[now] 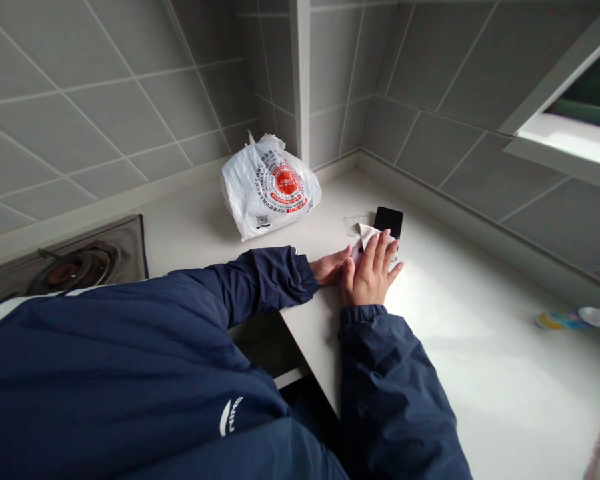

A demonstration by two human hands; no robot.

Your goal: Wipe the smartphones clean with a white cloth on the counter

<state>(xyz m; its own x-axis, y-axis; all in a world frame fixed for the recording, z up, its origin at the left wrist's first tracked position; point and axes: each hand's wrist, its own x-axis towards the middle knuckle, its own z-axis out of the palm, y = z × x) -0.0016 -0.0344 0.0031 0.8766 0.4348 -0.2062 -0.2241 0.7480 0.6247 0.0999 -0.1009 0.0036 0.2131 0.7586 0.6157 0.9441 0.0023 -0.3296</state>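
My right hand (373, 275) lies palm down on a pale pinkish cloth (369, 232), its fingers stretched out and slightly apart. Close against it on the left is my left hand (331, 267), fingers together, thumb at the edge of a pale item under the cloth and right hand. That item is mostly covered, so its kind cannot be told. Just beyond my right fingertips a black, flat, phone-like rectangle (389, 221) rests on the white counter (460, 347). Beside the cloth lies a thin clear piece (356, 220), possibly plastic.
A full white plastic bag (245, 193) with red print stands against the back wall. To the left is a gas stove (75, 263). A small bottle (575, 319) lies at the right. The counter's front edge borders an open dark cabinet (270, 347). Grey tiled walls meet behind.
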